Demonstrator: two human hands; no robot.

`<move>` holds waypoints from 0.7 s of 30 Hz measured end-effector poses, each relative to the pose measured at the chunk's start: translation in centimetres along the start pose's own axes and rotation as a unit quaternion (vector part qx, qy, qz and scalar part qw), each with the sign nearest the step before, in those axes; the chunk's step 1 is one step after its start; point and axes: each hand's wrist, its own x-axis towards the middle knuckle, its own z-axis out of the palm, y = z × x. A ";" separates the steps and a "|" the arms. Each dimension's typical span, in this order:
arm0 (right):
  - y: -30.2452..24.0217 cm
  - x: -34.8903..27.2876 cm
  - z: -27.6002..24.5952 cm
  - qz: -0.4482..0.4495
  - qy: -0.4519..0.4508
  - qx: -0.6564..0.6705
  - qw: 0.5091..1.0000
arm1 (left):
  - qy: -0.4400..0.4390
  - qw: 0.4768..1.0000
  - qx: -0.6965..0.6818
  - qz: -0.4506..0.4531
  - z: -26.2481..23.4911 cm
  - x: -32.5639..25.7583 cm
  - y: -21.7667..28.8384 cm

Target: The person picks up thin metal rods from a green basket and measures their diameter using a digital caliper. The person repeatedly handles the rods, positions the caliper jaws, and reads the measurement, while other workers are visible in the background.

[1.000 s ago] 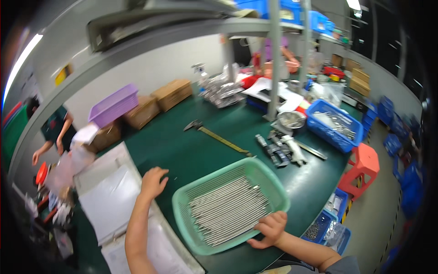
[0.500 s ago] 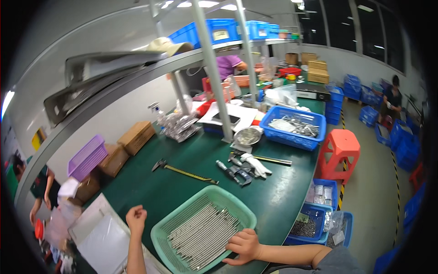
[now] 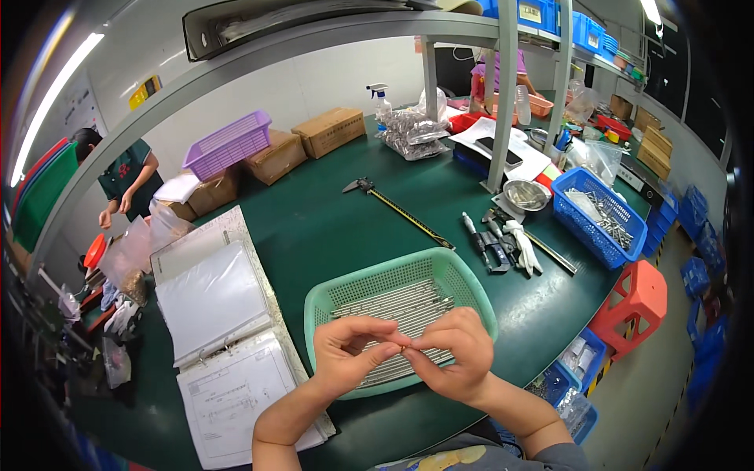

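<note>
Two bare hands meet over a green basket (image 3: 369, 284) on the dark green bench (image 3: 314, 228). Left hand (image 3: 353, 357): thumb and forefinger brought together, tips at a small brownish piece (image 3: 403, 348). Right hand (image 3: 455, 353): thumb and forefinger pinching the same piece from the other side, remaining fingers curled in. Piece too small and too covered to tell its kind; it sits between the two sets of fingertips, in line of view with the rods. Height above them cannot be told.

In the basket: many thin metal rods (image 3: 397, 302), lying side by side, partly hidden by the hands. Just left of the basket, an open ring binder (image 3: 212, 306), drawing sheet on its nearer page.

Beyond the basket, a caliper (image 3: 400, 210) with black-and-yellow beam, flat on the bench. To its right, micrometers (image 3: 491, 247), a white glove (image 3: 522, 247) touching them, and a metal bowl (image 3: 526, 196) behind. Farther right, a blue basket (image 3: 585, 231) holding metal parts; red stool (image 3: 632, 302) below the bench edge. Far left, a purple basket (image 3: 228, 149) set on cardboard boxes (image 3: 271, 157); a co-worker (image 3: 129, 180) stands beyond.
</note>
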 end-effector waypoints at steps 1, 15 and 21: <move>0.1 -0.1 0.0 0.002 0.001 0.002 1.000 | -0.003 1.000 0.018 0.010 0.1 0.0 0.0; 0.7 -0.8 0.1 0.022 -0.001 0.005 1.000 | -0.002 0.991 0.126 0.034 0.4 0.1 0.4; 0.7 -0.8 0.3 -0.003 0.010 -0.007 1.000 | 0.017 0.993 0.113 0.027 0.5 -0.2 0.2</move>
